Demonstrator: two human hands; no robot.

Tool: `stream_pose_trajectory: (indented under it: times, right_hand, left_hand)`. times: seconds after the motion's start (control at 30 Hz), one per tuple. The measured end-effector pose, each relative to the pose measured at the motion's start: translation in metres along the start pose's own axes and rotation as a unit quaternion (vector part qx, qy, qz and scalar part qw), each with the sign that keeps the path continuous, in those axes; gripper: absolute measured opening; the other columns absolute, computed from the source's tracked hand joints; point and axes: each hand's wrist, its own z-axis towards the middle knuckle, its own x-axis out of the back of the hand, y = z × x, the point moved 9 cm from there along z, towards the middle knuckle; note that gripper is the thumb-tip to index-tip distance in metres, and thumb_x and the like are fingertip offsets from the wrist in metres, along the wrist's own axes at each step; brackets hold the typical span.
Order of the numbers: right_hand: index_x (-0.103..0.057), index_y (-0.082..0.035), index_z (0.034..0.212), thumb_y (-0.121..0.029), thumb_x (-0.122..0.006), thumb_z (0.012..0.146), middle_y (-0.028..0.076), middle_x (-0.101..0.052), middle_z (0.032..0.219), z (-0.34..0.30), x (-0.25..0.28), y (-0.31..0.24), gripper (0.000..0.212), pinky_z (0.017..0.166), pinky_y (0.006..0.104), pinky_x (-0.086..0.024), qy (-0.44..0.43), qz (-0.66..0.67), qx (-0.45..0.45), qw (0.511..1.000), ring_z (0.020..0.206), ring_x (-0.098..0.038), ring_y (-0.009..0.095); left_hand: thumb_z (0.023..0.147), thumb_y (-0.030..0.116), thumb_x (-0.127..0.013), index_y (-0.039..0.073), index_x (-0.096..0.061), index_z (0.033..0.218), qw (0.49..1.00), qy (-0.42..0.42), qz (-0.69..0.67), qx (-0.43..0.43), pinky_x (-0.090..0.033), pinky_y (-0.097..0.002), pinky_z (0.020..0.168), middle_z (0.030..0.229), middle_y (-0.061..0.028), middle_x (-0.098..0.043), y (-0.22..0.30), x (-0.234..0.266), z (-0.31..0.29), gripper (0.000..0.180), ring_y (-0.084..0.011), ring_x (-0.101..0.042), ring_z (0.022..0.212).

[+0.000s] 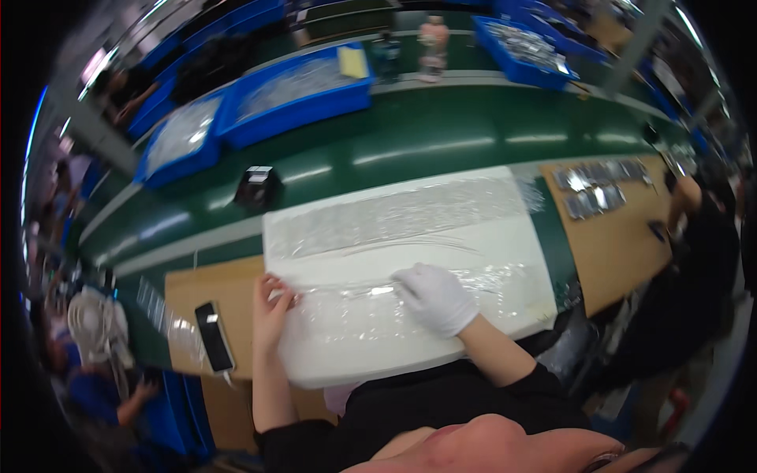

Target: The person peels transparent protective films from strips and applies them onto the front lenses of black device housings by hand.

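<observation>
A white board point(505, 260) lies in front of me, covered by rows of clear plastic bags point(394, 217). My left hand point(270, 307), bare, presses its fingers on the left end of a near row of clear bags point(355, 315) at the board's left edge. My right hand point(435, 298) wears a white glove and rests fingers-down on the same row near the middle. Whether either hand pinches a bag is unclear.
A phone point(214, 335) lies on the wooden bench left of the board. A black box point(258, 185) sits on the green conveyor point(441, 130). Blue bins point(300, 91) of clear bags stand behind. A co-worker's arm point(686, 205) and small bagged parts point(599, 185) are at the right.
</observation>
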Motion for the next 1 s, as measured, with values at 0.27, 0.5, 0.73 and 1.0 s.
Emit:
stream_pose_trajectory:
  times: [0.27,0.5,0.73,1.0]
  right_hand:
    - [-0.070,-0.003,0.105,-0.015,-0.066,0.093,0.009,-0.064,0.084,0.004,-0.003,-0.013,0.018,0.069,0.0337,-0.050,0.014,0.031,0.028,0.999,0.071,-0.059,0.023]
    - [-0.070,-0.005,0.108,-0.013,-0.066,0.092,0.007,-0.061,0.081,0.005,-0.008,-0.008,0.018,0.068,0.0348,-0.049,-0.016,0.061,-0.013,0.998,0.072,-0.058,0.023]
    - [-0.070,-0.005,0.111,-0.011,-0.068,0.090,0.008,-0.065,0.087,-0.008,0.020,-0.003,0.022,0.072,0.0346,-0.050,0.043,0.124,0.019,0.991,0.076,-0.060,0.023]
    - [-0.070,-0.004,0.109,-0.009,-0.071,0.084,0.009,-0.068,0.092,-0.073,0.101,0.068,0.025,0.080,0.0374,-0.050,0.196,-0.160,0.007,0.968,0.082,-0.063,0.027]
  left_hand:
    - [0.089,-0.009,-0.065,0.003,-0.053,0.123,0.991,0.110,-0.061,-0.052,-0.057,-0.0269,0.068,0.108,-0.0100,-0.061,0.018,0.026,-0.009,0.038,-0.0203,-0.068,0.085]
    - [0.091,-0.006,-0.065,0.005,-0.063,0.115,0.948,0.089,0.249,-0.176,-0.055,-0.0313,0.084,0.109,-0.0091,-0.064,0.049,0.004,-0.030,0.026,-0.0213,-0.066,0.097]
    - [0.088,-0.005,-0.065,0.005,-0.070,0.111,0.885,0.029,0.393,-0.247,-0.050,-0.0349,0.096,0.109,-0.0071,-0.069,0.061,-0.020,-0.037,0.025,-0.0243,-0.063,0.109]
    - [0.094,-0.002,-0.061,0.003,-0.065,0.113,0.885,0.014,0.401,-0.237,-0.051,-0.0338,0.095,0.112,-0.0096,-0.068,0.050,-0.024,-0.035,0.020,-0.0235,-0.064,0.105]
